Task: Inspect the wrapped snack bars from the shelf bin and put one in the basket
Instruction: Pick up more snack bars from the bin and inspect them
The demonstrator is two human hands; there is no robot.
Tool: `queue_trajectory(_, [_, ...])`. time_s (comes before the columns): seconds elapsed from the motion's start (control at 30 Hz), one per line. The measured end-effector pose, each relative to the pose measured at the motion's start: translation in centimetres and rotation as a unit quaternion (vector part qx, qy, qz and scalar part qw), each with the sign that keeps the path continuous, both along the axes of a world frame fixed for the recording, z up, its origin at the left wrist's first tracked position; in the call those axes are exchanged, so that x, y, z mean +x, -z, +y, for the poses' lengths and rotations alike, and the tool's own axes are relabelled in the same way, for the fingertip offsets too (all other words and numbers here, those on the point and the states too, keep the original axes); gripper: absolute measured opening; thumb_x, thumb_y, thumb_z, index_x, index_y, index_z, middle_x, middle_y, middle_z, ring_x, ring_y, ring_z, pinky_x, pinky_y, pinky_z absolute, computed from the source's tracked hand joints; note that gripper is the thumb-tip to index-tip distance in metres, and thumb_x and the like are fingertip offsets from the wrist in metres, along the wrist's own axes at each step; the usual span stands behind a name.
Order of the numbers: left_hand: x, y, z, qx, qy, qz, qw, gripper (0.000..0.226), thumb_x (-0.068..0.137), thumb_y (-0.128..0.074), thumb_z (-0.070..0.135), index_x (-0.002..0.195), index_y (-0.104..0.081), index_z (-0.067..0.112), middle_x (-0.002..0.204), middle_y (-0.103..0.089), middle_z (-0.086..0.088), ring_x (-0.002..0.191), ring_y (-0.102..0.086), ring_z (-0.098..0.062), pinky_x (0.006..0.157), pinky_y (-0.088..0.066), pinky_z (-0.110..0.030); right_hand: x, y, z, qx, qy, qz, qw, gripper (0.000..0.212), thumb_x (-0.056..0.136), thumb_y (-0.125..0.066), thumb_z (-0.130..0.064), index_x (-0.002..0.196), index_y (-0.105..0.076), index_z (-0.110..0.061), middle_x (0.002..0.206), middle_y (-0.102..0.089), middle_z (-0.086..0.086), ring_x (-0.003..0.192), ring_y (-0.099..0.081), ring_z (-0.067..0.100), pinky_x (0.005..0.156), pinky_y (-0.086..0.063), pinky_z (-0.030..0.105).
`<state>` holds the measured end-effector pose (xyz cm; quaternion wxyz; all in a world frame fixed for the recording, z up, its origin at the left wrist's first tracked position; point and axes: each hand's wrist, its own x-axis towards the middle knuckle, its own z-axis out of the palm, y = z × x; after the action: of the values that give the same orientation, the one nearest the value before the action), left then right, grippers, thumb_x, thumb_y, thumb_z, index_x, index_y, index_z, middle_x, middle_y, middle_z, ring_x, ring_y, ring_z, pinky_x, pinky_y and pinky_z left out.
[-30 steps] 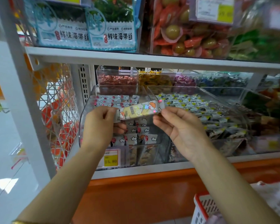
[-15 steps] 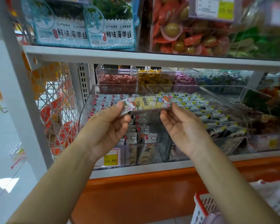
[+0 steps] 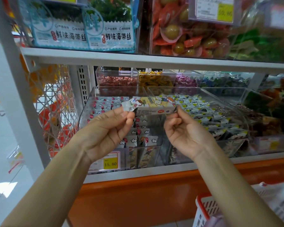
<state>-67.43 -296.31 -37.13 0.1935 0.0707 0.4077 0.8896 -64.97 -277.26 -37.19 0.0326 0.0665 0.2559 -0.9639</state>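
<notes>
A long wrapped snack bar (image 3: 152,104), yellow and white with cartoon figures, is stretched level between my two hands in front of the clear shelf bin (image 3: 88,110). My left hand (image 3: 108,128) pinches the bar's left wrapper end. My right hand (image 3: 182,130) pinches its right end, palm turned up. Inside the bin lie several more wrapped bars (image 3: 105,104) with red and white print. The white basket with a red rim (image 3: 206,212) sits low at the right, below my right forearm.
A second clear bin (image 3: 220,118) of small wrapped snacks stands to the right. Smaller bins of candies (image 3: 118,81) line the back. A yellow price tag (image 3: 111,163) hangs at the bin's front. The upper shelf (image 3: 138,60) carries seaweed packs. A white wire rack (image 3: 56,102) stands left.
Both hands lifted the bar and turned it level, then drew apart to its two ends. The bar's printed face now shows toward me.
</notes>
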Motion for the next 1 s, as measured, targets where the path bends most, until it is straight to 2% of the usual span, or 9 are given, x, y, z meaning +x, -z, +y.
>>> queue_trajectory(0.1, [0.17, -0.11, -0.01, -0.009, 0.002, 0.007, 1.0, 0.015, 0.069, -0.058, 0.001, 0.064, -0.071, 0.004, 0.065, -0.069, -0.006, 0.057, -0.067, -0.008, 0.051, -0.053, -0.015, 0.06, -0.03, 0.04, -0.012, -0.015, -0.007, 1.0, 0.014, 0.073, -0.06, -0.012, 0.085, -0.056, -0.005, 0.061, -0.047, 0.001, 0.052, -0.044, 0.005, 0.043, -0.048, 0.017])
queue_trajectory(0.23, [0.21, -0.16, 0.05, 0.031, -0.016, -0.042, 0.999, 0.014, 0.067, -0.058, 0.001, 0.062, -0.071, 0.002, 0.064, -0.069, -0.007, 0.057, -0.067, -0.008, 0.048, -0.052, -0.015, 0.13, -0.16, -0.12, -0.035, -0.042, -0.005, 0.998, 0.015, 0.073, -0.059, -0.011, 0.086, -0.054, -0.005, 0.06, -0.046, 0.0, 0.05, -0.043, 0.005, 0.041, -0.047, 0.018])
queue_trajectory(0.37, [0.18, -0.16, 0.02, 0.055, -0.03, -0.08, 0.995, 0.014, 0.067, -0.06, 0.002, 0.08, -0.063, 0.0, 0.066, -0.069, -0.008, 0.058, -0.068, -0.01, 0.048, -0.052, -0.016, 0.25, -0.35, -0.13, -0.048, -0.055, -0.004, 0.997, 0.011, 0.073, -0.058, -0.011, 0.071, -0.057, 0.0, 0.057, -0.047, 0.001, 0.047, -0.044, 0.005, 0.038, -0.046, 0.017])
queue_trajectory(0.5, [0.17, -0.15, -0.02, 0.019, -0.033, -0.059, 0.998, 0.015, 0.066, -0.061, 0.003, 0.082, -0.061, 0.001, 0.064, -0.069, -0.007, 0.056, -0.067, -0.009, 0.048, -0.052, -0.015, 0.37, -0.39, 0.11, -0.041, -0.067, 0.006, 0.997, 0.014, 0.076, -0.056, -0.013, 0.068, -0.056, -0.001, 0.055, -0.047, 0.001, 0.042, -0.045, 0.005, 0.038, -0.045, 0.017])
queue_trajectory(0.6, [0.12, -0.13, -0.03, -0.034, -0.042, -0.016, 0.998, 0.013, 0.069, -0.059, 0.003, 0.082, -0.059, 0.003, 0.063, -0.068, -0.006, 0.055, -0.066, -0.009, 0.049, -0.052, -0.015, 0.35, -0.24, 0.23, 0.069, -0.023, 0.008, 0.997, 0.018, 0.087, -0.054, -0.014, 0.071, -0.053, -0.006, 0.059, -0.049, 0.003, 0.045, -0.046, 0.006, 0.039, -0.046, 0.017])
queue_trajectory(0.73, [0.22, -0.08, -0.02, -0.091, -0.079, 0.055, 0.991, 0.022, 0.086, -0.051, -0.004, 0.096, -0.064, 0.01, 0.068, -0.068, -0.007, 0.06, -0.067, -0.011, 0.052, -0.053, -0.017, 0.31, 0.06, 0.15, 0.279, 0.08, 0.071, 0.954, 0.012, 0.093, -0.05, -0.005, 0.083, -0.058, -0.006, 0.066, -0.061, 0.007, 0.051, -0.06, 0.011, 0.044, -0.049, 0.02])
queue_trajectory(0.87, [0.35, -0.03, -0.06, -0.137, -0.102, 0.129, 0.977, 0.028, 0.09, -0.046, -0.005, 0.097, -0.068, 0.012, 0.075, -0.066, -0.007, 0.068, -0.067, -0.013, 0.057, -0.054, -0.018, 0.32, 0.0, 0.14, 0.305, 0.113, 0.112, 0.939, 0.013, 0.092, -0.048, -0.001, 0.083, -0.056, -0.006, 0.075, -0.062, 0.01, 0.057, -0.066, 0.017, 0.05, -0.054, 0.025])
queue_trajectory(0.93, [0.35, 0.01, 0.08, -0.152, -0.105, 0.156, 0.97, 0.024, 0.09, -0.048, -0.004, 0.098, -0.066, 0.011, 0.08, -0.063, -0.007, 0.07, -0.066, -0.014, 0.06, -0.054, -0.019, 0.23, 0.03, 0.13, 0.3, 0.104, 0.118, 0.941, 0.008, 0.092, -0.053, -0.013, 0.087, -0.056, -0.007, 0.076, -0.061, 0.009, 0.059, -0.065, 0.018, 0.051, -0.055, 0.028])
queue_trajectory(1.0, [0.36, 0.16, 0.37, -0.178, -0.109, 0.18, 0.961, 0.021, 0.088, -0.053, 0.0, 0.102, -0.063, 0.011, 0.082, -0.064, -0.004, 0.072, -0.067, -0.014, 0.064, -0.054, -0.02, 0.2, 0.29, 0.16, 0.362, 0.112, 0.119, 0.918, 0.015, 0.089, -0.059, -0.023, 0.089, -0.057, -0.008, 0.083, -0.064, 0.009, 0.063, -0.065, 0.017, 0.052, -0.055, 0.028])
